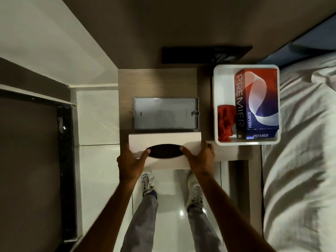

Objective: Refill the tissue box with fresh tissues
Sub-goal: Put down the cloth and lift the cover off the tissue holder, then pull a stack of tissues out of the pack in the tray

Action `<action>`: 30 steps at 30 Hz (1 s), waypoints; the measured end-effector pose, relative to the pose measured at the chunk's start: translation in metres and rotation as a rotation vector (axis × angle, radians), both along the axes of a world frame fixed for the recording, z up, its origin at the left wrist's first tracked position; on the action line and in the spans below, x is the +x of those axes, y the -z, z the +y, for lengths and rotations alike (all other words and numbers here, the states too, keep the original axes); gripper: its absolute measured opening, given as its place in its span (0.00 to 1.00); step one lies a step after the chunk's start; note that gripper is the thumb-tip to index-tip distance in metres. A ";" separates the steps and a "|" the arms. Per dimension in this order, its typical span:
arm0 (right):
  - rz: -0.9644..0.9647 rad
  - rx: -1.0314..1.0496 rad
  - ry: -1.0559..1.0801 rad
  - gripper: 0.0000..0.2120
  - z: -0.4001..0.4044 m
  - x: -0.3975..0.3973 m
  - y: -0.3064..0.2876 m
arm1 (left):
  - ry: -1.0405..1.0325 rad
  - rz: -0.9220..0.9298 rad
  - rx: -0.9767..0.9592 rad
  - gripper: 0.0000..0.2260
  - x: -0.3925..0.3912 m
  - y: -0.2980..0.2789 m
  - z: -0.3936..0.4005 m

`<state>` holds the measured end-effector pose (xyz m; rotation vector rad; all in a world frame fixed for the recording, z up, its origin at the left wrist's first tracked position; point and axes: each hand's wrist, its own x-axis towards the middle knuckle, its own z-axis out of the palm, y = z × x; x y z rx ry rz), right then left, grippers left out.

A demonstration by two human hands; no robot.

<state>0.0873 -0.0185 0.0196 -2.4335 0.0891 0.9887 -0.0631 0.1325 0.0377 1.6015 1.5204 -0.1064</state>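
Note:
I hold a white tissue box cover (163, 140) with a dark oval slot, lifted just off the near edge of the bedside table. My left hand (131, 160) grips its left end, thumb at the slot's rim. My right hand (199, 157) grips its right end the same way. Behind it, a grey base tray (166, 113) with small clips lies flat on the table, nothing in it. A red and blue Premier tissue pack (258, 104) stands in a white bin (218, 91) at the right.
A red cloth (225, 124) lies in the bin beside the pack. The wooden bedside table (127, 84) meets the wall, where a black panel (205, 54) sits. A bed with white sheets (305, 142) runs along the right. My shoes stand on glossy tiles below.

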 end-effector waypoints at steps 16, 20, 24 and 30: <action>-0.058 0.038 -0.030 0.41 0.005 0.009 0.003 | -0.005 0.030 0.072 0.32 0.013 0.017 0.001; -0.155 0.081 -0.097 0.36 -0.003 0.018 -0.020 | -0.021 0.012 0.154 0.28 0.015 0.015 0.000; -0.471 0.071 -0.211 0.29 -0.049 0.063 -0.043 | -0.058 -0.043 0.376 0.20 0.021 0.002 -0.016; -0.565 -0.304 -0.327 0.46 -0.098 0.165 -0.030 | 0.106 -0.189 0.436 0.16 0.071 -0.014 -0.075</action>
